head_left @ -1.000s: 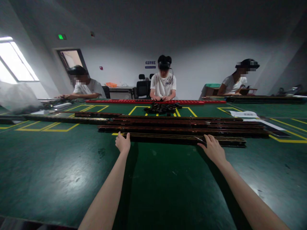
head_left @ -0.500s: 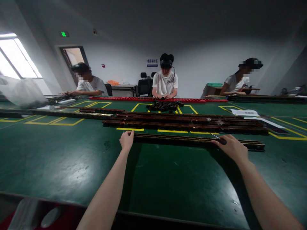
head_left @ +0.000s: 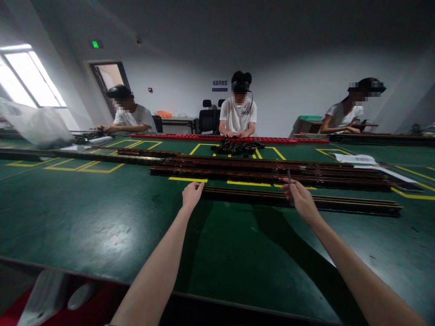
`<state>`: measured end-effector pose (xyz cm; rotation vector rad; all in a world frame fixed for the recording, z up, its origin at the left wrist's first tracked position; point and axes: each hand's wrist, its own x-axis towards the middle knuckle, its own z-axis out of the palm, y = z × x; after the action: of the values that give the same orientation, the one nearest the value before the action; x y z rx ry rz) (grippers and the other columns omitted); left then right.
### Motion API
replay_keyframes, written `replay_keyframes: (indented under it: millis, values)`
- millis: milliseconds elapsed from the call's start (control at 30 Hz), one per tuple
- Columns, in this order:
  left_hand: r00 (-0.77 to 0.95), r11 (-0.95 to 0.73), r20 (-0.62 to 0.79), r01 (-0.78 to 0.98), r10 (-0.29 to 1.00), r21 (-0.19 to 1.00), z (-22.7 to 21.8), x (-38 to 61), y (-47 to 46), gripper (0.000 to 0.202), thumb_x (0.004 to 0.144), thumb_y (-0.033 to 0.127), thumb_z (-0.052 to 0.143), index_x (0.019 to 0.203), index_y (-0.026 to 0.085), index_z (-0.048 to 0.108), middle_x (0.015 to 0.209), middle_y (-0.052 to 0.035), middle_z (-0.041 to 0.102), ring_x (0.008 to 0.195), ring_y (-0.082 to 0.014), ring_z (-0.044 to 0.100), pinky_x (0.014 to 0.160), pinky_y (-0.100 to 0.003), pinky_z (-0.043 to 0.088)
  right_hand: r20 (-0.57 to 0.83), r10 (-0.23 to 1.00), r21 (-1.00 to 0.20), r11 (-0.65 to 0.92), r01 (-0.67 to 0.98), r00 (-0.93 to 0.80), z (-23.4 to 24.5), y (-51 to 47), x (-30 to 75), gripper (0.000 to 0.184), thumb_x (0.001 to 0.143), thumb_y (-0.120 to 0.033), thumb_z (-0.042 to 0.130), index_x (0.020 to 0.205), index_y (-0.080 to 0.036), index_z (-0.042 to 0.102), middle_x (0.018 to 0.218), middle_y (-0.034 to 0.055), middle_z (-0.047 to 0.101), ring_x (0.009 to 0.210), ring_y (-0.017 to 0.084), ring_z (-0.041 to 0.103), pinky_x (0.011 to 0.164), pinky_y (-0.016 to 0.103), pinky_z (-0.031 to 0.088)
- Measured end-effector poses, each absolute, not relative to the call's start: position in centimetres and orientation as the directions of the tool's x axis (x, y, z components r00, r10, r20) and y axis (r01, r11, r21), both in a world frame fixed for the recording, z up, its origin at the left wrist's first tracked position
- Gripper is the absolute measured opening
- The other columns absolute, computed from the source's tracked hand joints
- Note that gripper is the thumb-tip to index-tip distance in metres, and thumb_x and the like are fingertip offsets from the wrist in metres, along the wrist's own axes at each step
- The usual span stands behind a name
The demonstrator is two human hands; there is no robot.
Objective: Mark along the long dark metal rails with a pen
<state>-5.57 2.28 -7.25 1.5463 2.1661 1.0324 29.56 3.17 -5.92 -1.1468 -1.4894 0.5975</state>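
A long dark metal rail (head_left: 340,203) lies across the green table (head_left: 102,226), apart from the stack of similar rails (head_left: 254,170) behind it. My left hand (head_left: 192,194) is closed on the rail's left end. Just above the rail's middle, my right hand (head_left: 299,198) is raised and pinches a thin dark tool (head_left: 289,175) that points upward.
Three other people sit at the far side, one behind a red rail (head_left: 217,137) and a pile of small black parts (head_left: 238,146). Yellow floor-style markings (head_left: 84,166) cross the table. Papers (head_left: 356,158) lie at the right, a plastic bag (head_left: 34,129) at the left.
The nearest rail has slid toward me and to the right, away from the stack. My right hand has lifted off the rail with the thin tool now pointing up.
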Motion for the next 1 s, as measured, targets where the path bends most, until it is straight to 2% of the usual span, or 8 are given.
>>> replay_keyframes:
  millis: [200,300,400,500,600,667,833,1000]
  values:
    - [-0.329,0.094,0.185,0.675,0.926,0.731,-7.8,-4.0,2.6,0.027,0.093,0.034,0.05,0.091,0.014,0.068,0.097,-0.0099,0.071,0.087,-0.0216,0.066,0.074,-0.029,0.051,0.298,0.951,-0.952,0.302,0.044,-0.081,-6.5,0.2,23.6,0.049,0.076,-0.058,0.061,0.106,-0.027,0.038,0.068,-0.0082,0.052,0.045,0.012,0.054,0.036,0.023,0.043]
    - [-0.327,0.071,0.204,0.665,0.923,0.743,-7.8,-3.4,2.8,0.025,0.093,0.033,0.051,0.087,0.015,0.067,0.094,-0.0088,0.07,0.084,-0.0207,0.066,0.071,-0.029,0.051,0.243,0.944,-0.969,0.247,-0.01,-0.222,-6.7,-0.6,21.7,0.039,0.078,-0.057,0.059,0.095,-0.023,0.048,0.072,-0.0042,0.054,0.05,0.012,0.06,0.043,0.027,0.05]
    - [-0.33,0.063,0.218,0.666,0.919,0.743,-7.9,-3.1,3.0,0.024,0.092,0.032,0.052,0.081,0.016,0.066,0.09,-0.0079,0.069,0.081,-0.0199,0.065,0.071,-0.029,0.051,0.244,0.924,-0.968,0.248,-0.025,-0.295,-6.9,-0.8,20.4,0.035,0.085,-0.052,0.05,0.1,-0.021,0.056,0.09,0.0053,0.063,0.067,0.016,0.066,0.051,0.028,0.053]
    - [-0.33,0.049,0.244,0.678,0.912,0.733,-8.0,-2.9,3.2,0.025,0.092,0.032,0.052,0.077,0.017,0.065,0.085,-0.0063,0.068,0.077,-0.0191,0.064,0.072,-0.03,0.05,0.296,0.891,-0.943,0.331,0.047,-0.344,-7.2,-0.7,19.1,0.03,0.083,-0.042,0.055,0.104,-0.02,0.058,0.099,0.0085,0.066,0.076,0.018,0.065,0.054,0.029,0.051]
    - [-0.335,0.053,0.247,0.683,0.909,0.729,-8.0,-2.8,3.2,0.027,0.093,0.034,0.052,0.077,0.016,0.066,0.082,-0.0058,0.068,0.075,-0.0186,0.064,0.072,-0.03,0.049,0.372,0.865,-0.9,0.425,0.097,-0.338,-7.2,-0.7,17.5,0.026,0.076,-0.037,0.066,0.095,-0.02,0.06,0.086,0.0049,0.066,0.078,0.019,0.064,0.064,0.032,0.051]
    - [-0.34,0.064,0.232,0.674,0.912,0.736,-8.0,-2.9,3.2,0.029,0.094,0.034,0.05,0.079,0.015,0.067,0.082,-0.0063,0.069,0.074,-0.0186,0.064,0.07,-0.029,0.049,0.405,0.867,-0.881,0.455,0.129,-0.29,-7.1,-0.6,16.4,0.026,0.073,-0.04,0.07,0.085,-0.021,0.058,0.074,0.0009,0.06,0.068,0.016,0.058,0.061,0.03,0.048]
    - [-0.344,0.068,0.24,0.684,0.908,0.726,-8.0,-3.3,3.3,0.035,0.096,0.031,0.043,0.082,0.016,0.072,0.085,-0.0079,0.073,0.08,-0.0212,0.066,0.073,-0.029,0.048,0.443,0.886,-0.883,0.458,0.103,-0.138,-6.9,0.4,13.8,0.04,0.081,-0.058,0.057,0.066,-0.021,0.048,0.059,-0.0028,0.048,0.052,0.011,0.043,0.049,0.025,0.037]
    - [-0.345,0.066,0.24,0.68,0.907,0.73,-8.1,-3.5,3.3,0.034,0.095,0.031,0.045,0.081,0.017,0.074,0.081,-0.0074,0.073,0.077,-0.0215,0.066,0.07,-0.028,0.047,0.362,0.918,-0.932,0.352,-0.086,-0.162,-7.0,1.8,12.1,0.035,0.079,-0.056,0.057,0.081,-0.021,0.056,0.055,-0.003,0.054,0.052,0.014,0.053,0.052,0.028,0.046]
